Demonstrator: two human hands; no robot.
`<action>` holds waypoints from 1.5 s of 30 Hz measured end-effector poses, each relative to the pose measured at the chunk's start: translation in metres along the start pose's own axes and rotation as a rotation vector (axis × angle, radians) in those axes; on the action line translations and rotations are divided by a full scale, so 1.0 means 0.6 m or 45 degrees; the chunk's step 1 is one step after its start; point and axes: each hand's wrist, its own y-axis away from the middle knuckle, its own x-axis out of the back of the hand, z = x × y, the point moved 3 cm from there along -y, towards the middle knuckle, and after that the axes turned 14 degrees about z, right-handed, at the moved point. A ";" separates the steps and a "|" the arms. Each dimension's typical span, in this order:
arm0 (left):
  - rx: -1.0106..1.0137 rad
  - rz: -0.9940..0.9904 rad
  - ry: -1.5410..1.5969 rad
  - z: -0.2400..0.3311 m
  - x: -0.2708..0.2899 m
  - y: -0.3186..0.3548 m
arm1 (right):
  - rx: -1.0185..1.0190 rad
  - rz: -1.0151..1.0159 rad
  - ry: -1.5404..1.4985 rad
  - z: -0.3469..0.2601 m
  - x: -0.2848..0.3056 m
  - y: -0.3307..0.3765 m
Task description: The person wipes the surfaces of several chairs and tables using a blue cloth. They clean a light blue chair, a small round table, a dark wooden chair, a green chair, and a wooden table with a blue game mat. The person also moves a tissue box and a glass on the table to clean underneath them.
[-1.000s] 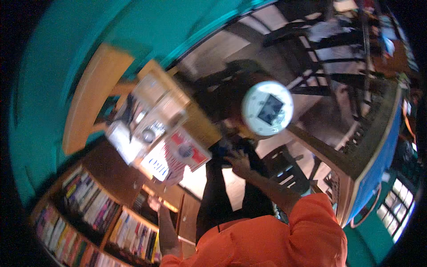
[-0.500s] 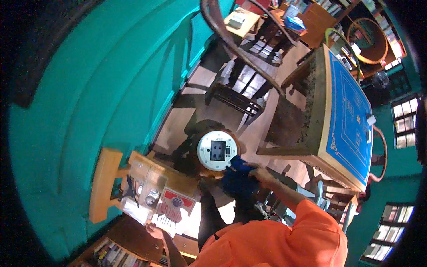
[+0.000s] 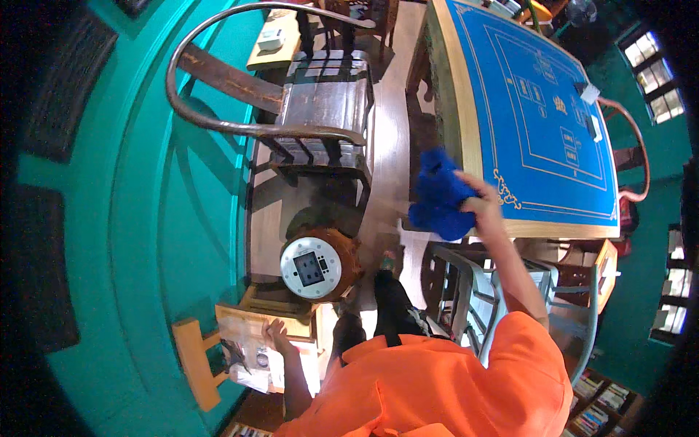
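Observation:
My right hand (image 3: 482, 206) is closed around a bunched blue cloth (image 3: 439, 195), held at the near wooden edge of a table with a blue patterned top (image 3: 539, 109). The cloth hangs just left of the table's corner, above the wooden floor. My left hand (image 3: 277, 336) is low at my side, fingers spread, resting on a small light wooden stand (image 3: 240, 328) with papers on it. It holds nothing. My orange sleeves and torso fill the lower middle of the view.
A round white-rimmed device with a dark screen (image 3: 312, 268) sits on a round wooden stool. A round-backed wooden chair (image 3: 324, 102) stands beyond it. A grey metal chair (image 3: 473, 298) is under my right arm. Teal wall (image 3: 145, 182) at left; bookshelves (image 3: 601, 400) at lower right.
The view has swung toward the blue-topped table. My right hand has carried the blue cloth from near my body out to the table's edge. My left hand stays on the wooden stand.

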 end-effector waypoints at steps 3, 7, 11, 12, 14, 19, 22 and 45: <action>-0.106 -0.076 -0.209 0.070 -0.143 0.083 | 0.607 0.011 0.488 -0.063 0.085 -0.024; -0.181 -0.230 -0.235 0.115 -0.322 0.152 | 0.969 -0.019 1.233 0.069 0.116 -0.022; -0.295 -0.463 -0.272 0.146 -0.463 0.199 | 1.132 -0.140 1.347 0.085 0.091 -0.021; -0.325 -0.427 -0.391 0.155 -0.478 0.212 | 1.153 -0.142 1.336 0.087 0.093 -0.023; -0.323 -0.492 -0.347 0.157 -0.509 0.226 | 1.135 -0.171 1.300 0.083 0.097 -0.028; -0.275 -0.496 -0.371 0.134 -0.516 0.235 | 1.135 -0.172 1.288 0.083 0.098 -0.030; -0.200 -0.462 -0.350 0.120 -0.519 0.237 | 1.174 -0.136 1.358 0.095 0.104 -0.031; -1.157 -0.644 -0.194 0.363 -0.871 0.115 | 1.260 -0.639 1.437 0.034 0.037 -0.103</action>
